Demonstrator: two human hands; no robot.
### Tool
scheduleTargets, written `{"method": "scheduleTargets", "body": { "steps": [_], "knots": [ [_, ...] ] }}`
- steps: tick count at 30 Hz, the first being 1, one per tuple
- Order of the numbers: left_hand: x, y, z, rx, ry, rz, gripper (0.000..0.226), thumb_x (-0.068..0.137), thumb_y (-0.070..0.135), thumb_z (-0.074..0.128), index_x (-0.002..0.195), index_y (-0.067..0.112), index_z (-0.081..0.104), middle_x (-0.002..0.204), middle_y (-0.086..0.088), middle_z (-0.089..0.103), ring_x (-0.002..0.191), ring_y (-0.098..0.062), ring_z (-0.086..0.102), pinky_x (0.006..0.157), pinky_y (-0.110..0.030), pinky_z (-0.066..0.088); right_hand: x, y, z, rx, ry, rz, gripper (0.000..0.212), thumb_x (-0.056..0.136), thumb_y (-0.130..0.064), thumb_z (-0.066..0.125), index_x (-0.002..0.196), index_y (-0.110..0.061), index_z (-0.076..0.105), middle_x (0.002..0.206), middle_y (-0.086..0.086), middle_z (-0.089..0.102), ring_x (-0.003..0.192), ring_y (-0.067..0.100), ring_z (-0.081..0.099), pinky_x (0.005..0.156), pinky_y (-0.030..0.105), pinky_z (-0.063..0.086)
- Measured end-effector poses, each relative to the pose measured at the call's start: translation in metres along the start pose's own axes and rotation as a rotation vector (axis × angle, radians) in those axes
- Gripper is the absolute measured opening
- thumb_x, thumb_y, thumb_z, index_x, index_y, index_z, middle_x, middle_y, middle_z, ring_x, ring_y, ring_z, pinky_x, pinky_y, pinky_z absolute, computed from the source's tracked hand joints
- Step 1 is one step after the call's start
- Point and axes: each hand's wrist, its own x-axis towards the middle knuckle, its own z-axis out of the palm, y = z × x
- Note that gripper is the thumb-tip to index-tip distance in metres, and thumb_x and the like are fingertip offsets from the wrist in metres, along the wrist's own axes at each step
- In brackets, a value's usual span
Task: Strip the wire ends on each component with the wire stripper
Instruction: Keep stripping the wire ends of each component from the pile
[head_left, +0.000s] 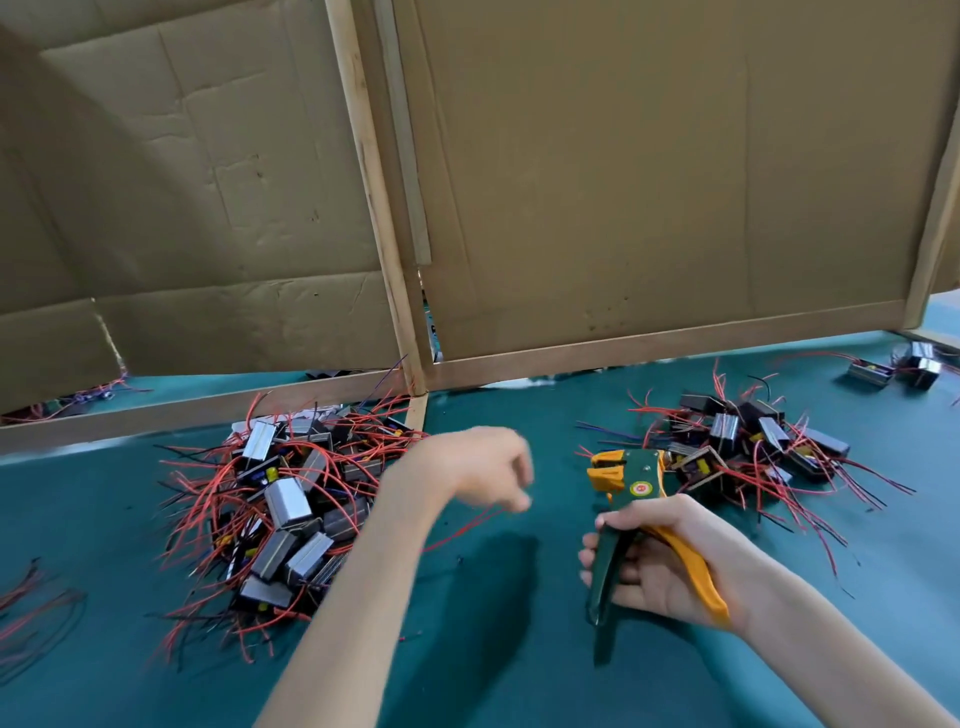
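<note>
I see the wire stripper near and right of centre, held just above the green counter, its yellow-and-green head pointing far towards the right pile of components. My right hand is wrapped around both handles, the fingers clenched on the green one, the yellow one against the palm. The head holds no wire that I can make out.

My left hand hangs mid-air between the two piles, blurred. A thin red wire trails from under it towards the left pile of components; whether the fingers are pinching that wire or are loose, I cannot tell.

Risks, as I judge them: the left pile is a dense tangle of red and black leads, so pulling one component could drag its neighbours across the counter. A wire fed crookedly or too deep into the head could be cut or stripped too long. The piles sit well apart, but a careless drop could mix what look like done and undone parts
</note>
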Motion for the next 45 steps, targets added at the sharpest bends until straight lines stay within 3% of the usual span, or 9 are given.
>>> {"method": "scheduleTargets", "body": {
  "steps": [6, 12, 19, 22, 27, 29, 34, 37, 45],
  "knots": [
    [-0.006, -0.067, 0.002, -0.046, -0.175, -0.313, 0.028, 0.078, 0.016, 0.079, 0.105, 0.016, 0.069, 0.074, 0.004, 0.069, 0.061, -0.007, 0.065, 0.062, -0.019, 0.053, 0.0, -0.002, -0.002, -0.007, 0.005, -0.016, 0.022, 0.057, -0.001, 0.068, 0.079, 0.003, 0.064, 0.08, 0.022, 0.067, 0.068, 0.036, 0.07, 0.064, 0.046, 0.059],
    [0.005, -0.072, 0.015, -0.306, -0.246, -0.236, 0.007, 0.084, 0.012, 0.073, 0.078, 0.01, 0.07, 0.062, -0.001, 0.07, 0.05, -0.008, 0.064, 0.05, -0.014, 0.049, -0.003, -0.002, -0.001, -0.001, 0.013, -0.015, 0.015, 0.063, -0.002, 0.065, 0.077, 0.003, 0.064, 0.079, 0.021, 0.067, 0.066, 0.035, 0.07, 0.063, 0.048, 0.059],
    [0.028, -0.063, 0.031, -0.82, 0.379, -0.006, 0.009, 0.093, 0.009, 0.06, 0.088, 0.003, 0.066, 0.086, -0.014, 0.073, 0.066, -0.013, 0.069, 0.06, -0.018, 0.054, -0.006, -0.003, 0.0, 0.003, 0.009, -0.023, 0.014, 0.067, -0.003, 0.063, 0.081, 0.002, 0.061, 0.079, 0.021, 0.066, 0.067, 0.034, 0.07, 0.063, 0.046, 0.06],
    [0.034, -0.06, 0.037, -0.994, 0.454, 0.051, 0.009, 0.096, 0.009, 0.056, 0.095, 0.008, 0.064, 0.098, -0.014, 0.073, 0.078, -0.011, 0.069, 0.068, -0.019, 0.055, -0.007, -0.003, 0.0, 0.004, 0.008, -0.025, 0.015, 0.068, -0.002, 0.062, 0.083, 0.002, 0.06, 0.08, 0.021, 0.067, 0.066, 0.034, 0.07, 0.063, 0.047, 0.06],
    [0.045, -0.058, 0.047, -0.925, 0.424, 0.055, 0.049, 0.1, 0.004, 0.044, 0.146, 0.009, 0.028, 0.128, -0.004, 0.059, 0.104, -0.017, 0.062, 0.088, -0.03, 0.052, -0.008, -0.003, 0.0, 0.001, 0.007, -0.024, 0.017, 0.069, -0.002, 0.062, 0.085, 0.001, 0.06, 0.08, 0.021, 0.067, 0.067, 0.034, 0.07, 0.064, 0.047, 0.06],
    [0.05, -0.063, 0.051, -0.871, 0.451, -0.012, 0.058, 0.098, 0.0, 0.043, 0.149, 0.011, 0.019, 0.126, -0.004, 0.057, 0.11, -0.023, 0.058, 0.094, -0.036, 0.05, -0.009, -0.003, 0.0, 0.005, 0.007, -0.025, 0.016, 0.069, -0.002, 0.062, 0.085, 0.001, 0.06, 0.08, 0.021, 0.067, 0.066, 0.034, 0.07, 0.063, 0.046, 0.06],
    [0.054, -0.071, 0.062, -0.501, 0.454, 0.023, 0.06, 0.084, -0.019, 0.033, 0.126, 0.021, 0.049, 0.123, -0.002, 0.054, 0.12, -0.019, 0.049, 0.094, -0.027, 0.039, -0.007, -0.003, -0.001, 0.019, 0.011, -0.025, 0.017, 0.068, -0.002, 0.062, 0.085, 0.001, 0.06, 0.081, 0.021, 0.067, 0.067, 0.034, 0.07, 0.063, 0.046, 0.06],
    [0.059, -0.069, 0.072, -0.36, 0.422, 0.035, 0.065, 0.083, -0.019, 0.036, 0.13, 0.024, 0.052, 0.128, -0.005, 0.048, 0.117, -0.02, 0.048, 0.096, -0.029, 0.037, -0.005, -0.003, -0.002, 0.023, 0.015, -0.022, 0.016, 0.065, -0.002, 0.063, 0.081, 0.002, 0.062, 0.08, 0.021, 0.067, 0.067, 0.034, 0.07, 0.062, 0.047, 0.059],
    [0.063, -0.055, 0.079, -0.481, 0.731, 0.172, 0.012, 0.086, 0.007, 0.069, 0.095, 0.01, 0.076, 0.086, 0.0, 0.066, 0.079, -0.011, 0.058, 0.07, -0.002, 0.034, -0.003, -0.003, -0.003, 0.029, 0.018, -0.022, 0.015, 0.067, -0.002, 0.062, 0.081, 0.003, 0.062, 0.08, 0.021, 0.067, 0.067, 0.035, 0.07, 0.062, 0.047, 0.059]
  ]
}}
